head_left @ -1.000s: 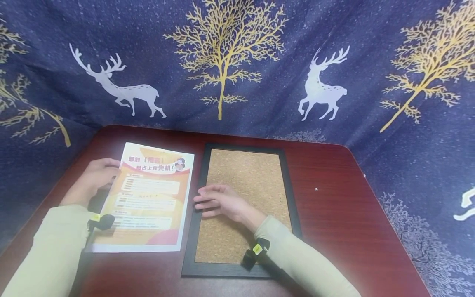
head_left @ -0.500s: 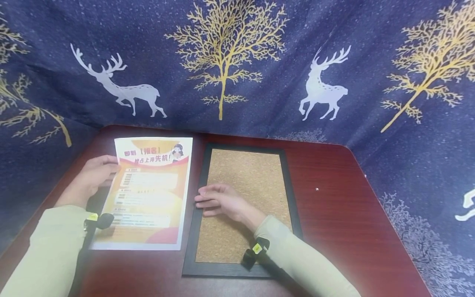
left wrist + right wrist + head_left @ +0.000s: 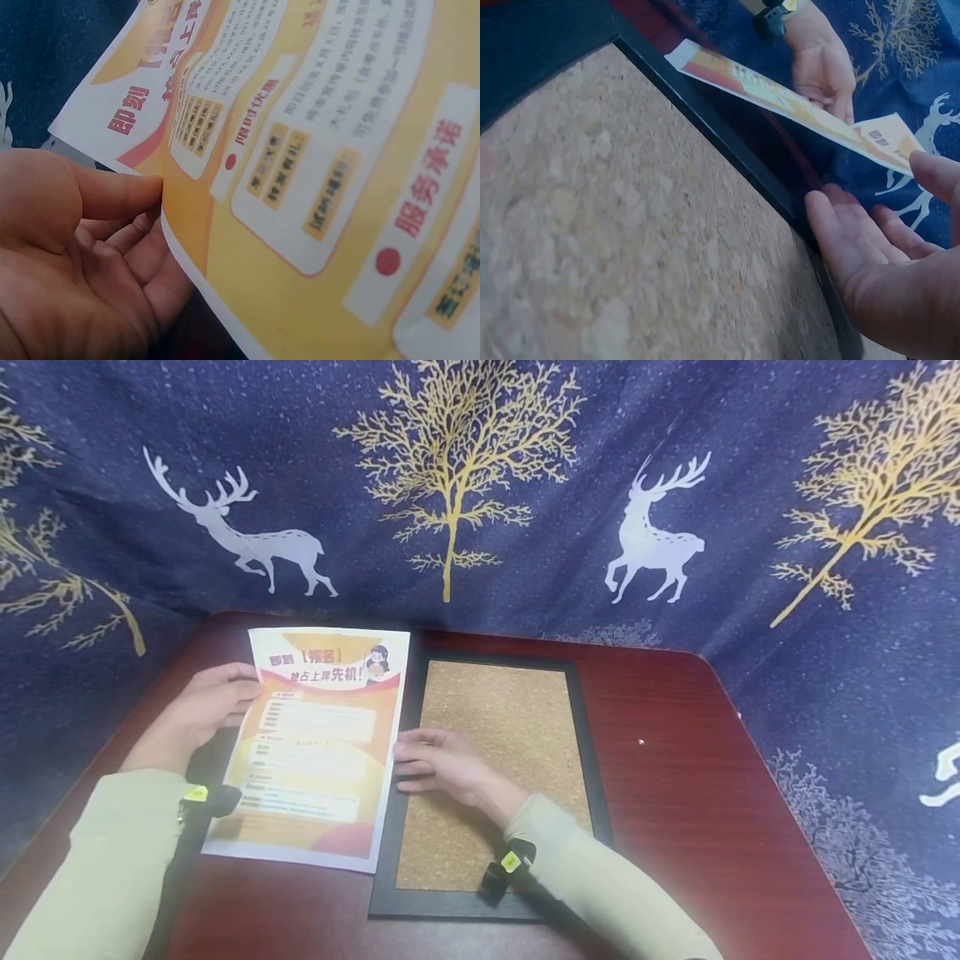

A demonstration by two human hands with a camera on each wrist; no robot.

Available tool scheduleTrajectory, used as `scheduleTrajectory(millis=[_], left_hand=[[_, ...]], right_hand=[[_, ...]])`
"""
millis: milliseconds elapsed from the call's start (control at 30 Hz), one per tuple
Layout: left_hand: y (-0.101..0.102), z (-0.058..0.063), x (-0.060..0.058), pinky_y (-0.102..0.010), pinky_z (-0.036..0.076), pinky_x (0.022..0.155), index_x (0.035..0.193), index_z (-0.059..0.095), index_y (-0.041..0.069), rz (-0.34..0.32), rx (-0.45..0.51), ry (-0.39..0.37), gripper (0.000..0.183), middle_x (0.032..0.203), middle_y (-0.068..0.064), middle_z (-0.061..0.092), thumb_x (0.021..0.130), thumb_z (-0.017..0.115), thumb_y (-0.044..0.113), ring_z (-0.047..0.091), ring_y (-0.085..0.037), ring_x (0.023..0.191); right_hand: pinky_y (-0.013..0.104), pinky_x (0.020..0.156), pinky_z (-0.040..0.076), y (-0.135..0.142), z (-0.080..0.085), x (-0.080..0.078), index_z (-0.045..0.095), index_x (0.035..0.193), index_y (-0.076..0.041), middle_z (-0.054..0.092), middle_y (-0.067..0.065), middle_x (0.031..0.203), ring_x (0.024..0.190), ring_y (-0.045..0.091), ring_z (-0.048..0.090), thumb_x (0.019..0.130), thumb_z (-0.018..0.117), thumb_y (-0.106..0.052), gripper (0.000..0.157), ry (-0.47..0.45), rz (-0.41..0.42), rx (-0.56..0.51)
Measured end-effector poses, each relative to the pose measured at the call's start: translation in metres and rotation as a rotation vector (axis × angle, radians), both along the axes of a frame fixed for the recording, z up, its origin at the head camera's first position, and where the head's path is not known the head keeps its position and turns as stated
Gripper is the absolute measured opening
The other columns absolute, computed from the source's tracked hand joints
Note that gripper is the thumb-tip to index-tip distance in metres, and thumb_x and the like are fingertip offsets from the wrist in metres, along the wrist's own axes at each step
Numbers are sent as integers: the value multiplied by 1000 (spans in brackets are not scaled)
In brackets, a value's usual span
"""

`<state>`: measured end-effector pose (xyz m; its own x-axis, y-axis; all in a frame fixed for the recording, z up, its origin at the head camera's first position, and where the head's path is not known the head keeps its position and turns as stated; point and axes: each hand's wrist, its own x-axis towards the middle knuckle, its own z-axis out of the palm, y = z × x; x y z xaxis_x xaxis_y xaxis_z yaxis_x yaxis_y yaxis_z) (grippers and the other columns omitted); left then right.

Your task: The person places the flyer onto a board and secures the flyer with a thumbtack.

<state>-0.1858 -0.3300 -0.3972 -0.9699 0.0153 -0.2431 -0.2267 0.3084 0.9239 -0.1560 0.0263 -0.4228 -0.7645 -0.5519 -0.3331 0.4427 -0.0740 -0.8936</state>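
A printed orange-and-white flyer point(image 3: 315, 752) hangs at a tilt over the left of the table. My left hand point(image 3: 213, 706) pinches its left edge; in the left wrist view the thumb point(image 3: 124, 193) lies on the printed face, with the fingers partly hidden behind the sheet. By the flyer's right edge is my right hand point(image 3: 446, 764), above a cork board point(image 3: 498, 710) with a black frame point(image 3: 431, 906). In the right wrist view its thumb point(image 3: 934, 174) overlaps the paper's edge, while the other fingers point(image 3: 847, 225) are spread below, apart from the sheet.
The dark red wooden table point(image 3: 675, 810) carries the board near its middle. A tiny white speck point(image 3: 641, 742) lies to the right. Behind the table hangs a blue cloth point(image 3: 525, 568) with deer and tree prints.
My left hand has moved the flyer first slightly left, then right and a little up. Its right edge now meets my right fingers and overlaps the board frame. The right hand has barely shifted.
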Motion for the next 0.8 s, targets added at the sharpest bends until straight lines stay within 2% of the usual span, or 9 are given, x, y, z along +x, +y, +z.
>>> scheduleTrajectory(millis=[267, 567, 800], left_hand=[[8, 4, -1, -28, 59, 73, 141, 38, -11, 10, -34, -5, 43, 89, 10, 69, 105, 48, 11, 68, -4, 81], [11, 8, -1, -28, 59, 72, 142, 38, -10, 14, -32, -8, 43, 85, 14, 70, 105, 48, 10, 69, -4, 80], [11, 14, -1, -27, 59, 70, 143, 38, -11, 9, -39, 4, 46, 85, 14, 70, 104, 50, 11, 69, -4, 78]], right_hand=[[46, 82, 59, -11, 1, 4, 63, 123, 6, 72, 15, 101, 93, 28, 72, 97, 65, -10, 31, 36, 33, -6], [44, 76, 61, -20, 2, 8, 68, 114, 5, 73, 15, 96, 89, 30, 73, 94, 69, -10, 25, 76, -61, 13], [46, 72, 61, -19, 0, 7, 69, 110, 5, 73, 20, 97, 89, 35, 73, 93, 70, -9, 22, 50, -80, 5]])
